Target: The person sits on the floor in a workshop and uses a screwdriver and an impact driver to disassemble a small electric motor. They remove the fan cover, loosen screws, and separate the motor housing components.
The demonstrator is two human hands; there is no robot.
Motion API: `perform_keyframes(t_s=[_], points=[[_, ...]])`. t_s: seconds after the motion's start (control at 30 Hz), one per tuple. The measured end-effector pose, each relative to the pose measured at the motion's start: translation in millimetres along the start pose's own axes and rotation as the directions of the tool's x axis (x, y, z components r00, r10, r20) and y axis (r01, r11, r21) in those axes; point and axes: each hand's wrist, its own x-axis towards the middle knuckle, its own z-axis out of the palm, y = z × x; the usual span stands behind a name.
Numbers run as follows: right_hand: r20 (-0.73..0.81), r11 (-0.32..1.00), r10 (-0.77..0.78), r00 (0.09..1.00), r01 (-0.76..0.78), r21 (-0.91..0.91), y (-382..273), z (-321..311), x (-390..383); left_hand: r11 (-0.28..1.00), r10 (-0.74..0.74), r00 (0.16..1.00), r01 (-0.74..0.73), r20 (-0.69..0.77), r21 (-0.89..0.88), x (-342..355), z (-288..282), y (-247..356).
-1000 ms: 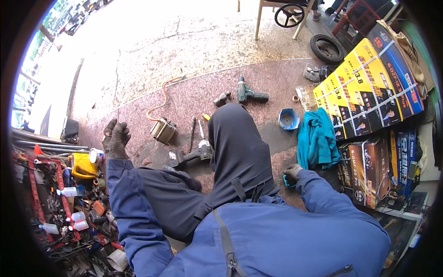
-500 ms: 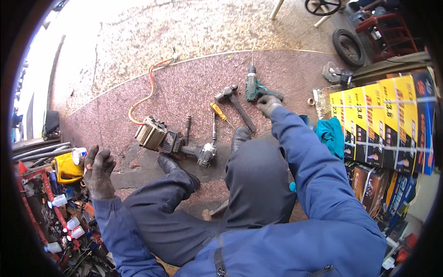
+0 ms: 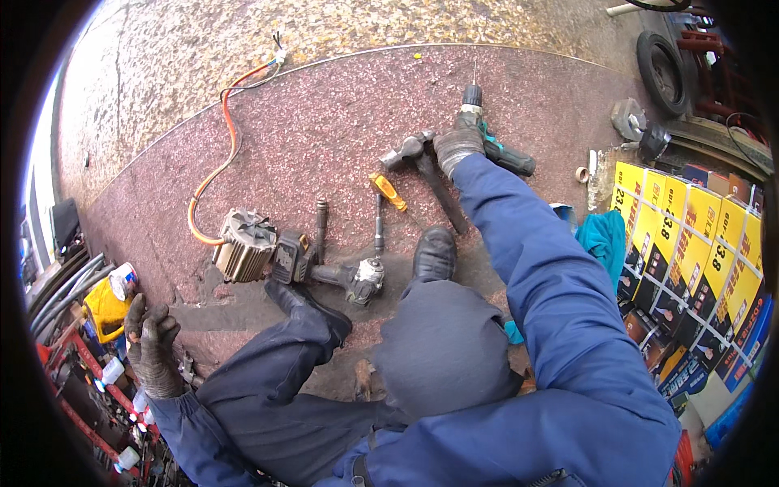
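The gloved left hand (image 3: 150, 345) rests low at the left, fingers (image 3: 138, 312) spread and holding nothing, propped on the ground or rack edge; the rim blurs which. Just beyond its fingertips sits a yellow can (image 3: 101, 304). Further right lies a motor (image 3: 243, 243) with an orange cable (image 3: 223, 154) curling away from it, then a grinder (image 3: 357, 280), a screwdriver (image 3: 385, 191) and a hammer (image 3: 426, 166). The gloved right hand (image 3: 457, 144) reaches far forward, fingers curled around the drill (image 3: 487, 134). The drill lies on the red floor under that hand, its long axis running away from the person, bit pointing up the picture, handle trailing right of the fingers. Yellow boxes (image 3: 690, 243) stack at the far right.
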Motion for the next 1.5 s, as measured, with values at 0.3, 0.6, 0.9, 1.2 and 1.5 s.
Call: perform_keyframes(t_s=[0.3, 0.6, 0.9, 1.2, 1.5], points=[[0.131, 0.889, 0.263, 0.956, -0.293, 0.353, 45, -30, 26, 0.999, -0.047, 0.993, 0.049, 0.105, -0.009, 29, 11, 0], [-0.051, 0.75, 0.395, 0.917, -0.29, 0.594, 93, -48, 122, 0.992, -0.097, 0.995, 0.096, 0.009, 0.088, 30, 1, -7], [0.03, 0.769, 0.337, 0.941, -0.293, 0.568, 88, -35, 150, 0.987, -0.115, 0.993, 0.116, -0.022, 0.11, 24, 0, -8], [-0.041, 0.746, 0.271, 0.962, -0.183, 0.64, 59, -42, 123, 0.978, -0.066, 0.997, 0.057, 0.035, 0.201, 24, 2, -8], [0.131, 0.762, 0.192, 0.972, -0.232, 0.604, 68, -69, 95, 0.99, -0.14, 0.986, 0.14, 0.095, 0.005, 34, -3, -19]])
